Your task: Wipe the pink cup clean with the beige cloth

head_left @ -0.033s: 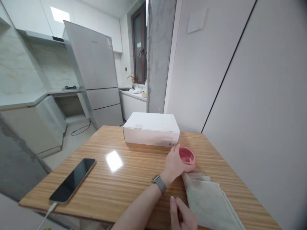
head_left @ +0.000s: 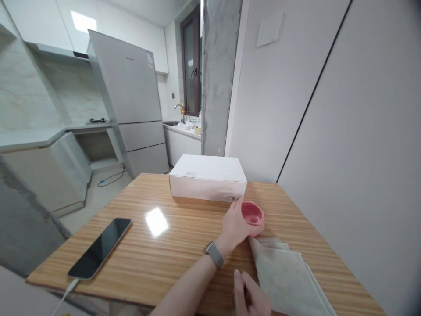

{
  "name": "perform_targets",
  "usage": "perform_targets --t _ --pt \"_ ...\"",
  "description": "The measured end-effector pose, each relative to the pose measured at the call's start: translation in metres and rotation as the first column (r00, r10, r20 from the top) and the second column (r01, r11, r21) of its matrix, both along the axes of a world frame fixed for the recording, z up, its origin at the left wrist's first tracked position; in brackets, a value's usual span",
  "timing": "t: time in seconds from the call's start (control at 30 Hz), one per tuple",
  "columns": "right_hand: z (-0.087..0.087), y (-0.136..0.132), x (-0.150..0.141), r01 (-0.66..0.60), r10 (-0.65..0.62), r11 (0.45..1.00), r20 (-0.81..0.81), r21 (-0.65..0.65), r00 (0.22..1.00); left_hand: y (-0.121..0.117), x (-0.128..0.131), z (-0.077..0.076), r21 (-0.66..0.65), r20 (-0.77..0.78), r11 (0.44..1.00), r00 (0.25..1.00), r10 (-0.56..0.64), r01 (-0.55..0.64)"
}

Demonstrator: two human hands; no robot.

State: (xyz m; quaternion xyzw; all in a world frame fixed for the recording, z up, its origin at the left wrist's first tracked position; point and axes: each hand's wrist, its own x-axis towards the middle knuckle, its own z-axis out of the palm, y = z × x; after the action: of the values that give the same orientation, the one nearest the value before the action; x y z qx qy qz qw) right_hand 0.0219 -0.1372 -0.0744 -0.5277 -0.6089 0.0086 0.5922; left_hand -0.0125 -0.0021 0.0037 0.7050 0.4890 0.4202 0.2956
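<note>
My left hand (head_left: 235, 224), wearing a watch with a grey band (head_left: 214, 254) on the wrist, is closed round the left side of a small pink bowl (head_left: 252, 213). The bowl's open top faces up and toward me, and its inside shows no contents. Just in front of the bowl lies a folded pale grey-green cloth (head_left: 289, 274), several layers thick. At the bottom edge, left of the cloth, my right hand (head_left: 252, 298) is curled into a loose fist. Nothing shows between its thumb and forefinger; the rest of that hand is cut off by the frame.
A white cardboard box (head_left: 208, 177) stands at the back of the wooden table (head_left: 138, 245), behind the bowl. On the left lies a black phone (head_left: 100, 248) with a white cable (head_left: 70, 287) plugged in. A white wall (head_left: 355, 175) rises along the right side. Beyond are a fridge (head_left: 131, 87) and counters.
My left hand and the pink bowl have shifted slightly to the left. The right hand, cloth, box and phone stay where they were.
</note>
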Motion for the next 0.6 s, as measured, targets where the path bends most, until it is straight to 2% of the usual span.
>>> perform_targets --t 0.2,0.3,0.47,0.6 --pt "-0.002 0.0 0.001 -0.054 0.054 0.997 0.009 -0.048 0.998 -0.008 -0.098 0.02 0.057 0.092 0.98 0.979 0.183 -0.188" --pt "0.001 -0.001 0.002 -0.061 0.063 0.996 0.038 -0.058 0.997 -0.006 -0.149 0.022 0.06 0.061 0.944 0.946 0.32 -0.323" --pt "0.0 0.001 0.002 -0.069 0.074 0.996 0.081 -0.061 0.994 0.007 -0.217 0.003 0.093 -0.081 0.854 0.851 0.519 -0.512" --pt "-0.004 0.003 0.001 -0.091 0.092 0.996 0.135 -0.014 0.987 0.02 -0.243 -0.02 0.132 -0.173 0.842 0.824 0.539 -0.523"
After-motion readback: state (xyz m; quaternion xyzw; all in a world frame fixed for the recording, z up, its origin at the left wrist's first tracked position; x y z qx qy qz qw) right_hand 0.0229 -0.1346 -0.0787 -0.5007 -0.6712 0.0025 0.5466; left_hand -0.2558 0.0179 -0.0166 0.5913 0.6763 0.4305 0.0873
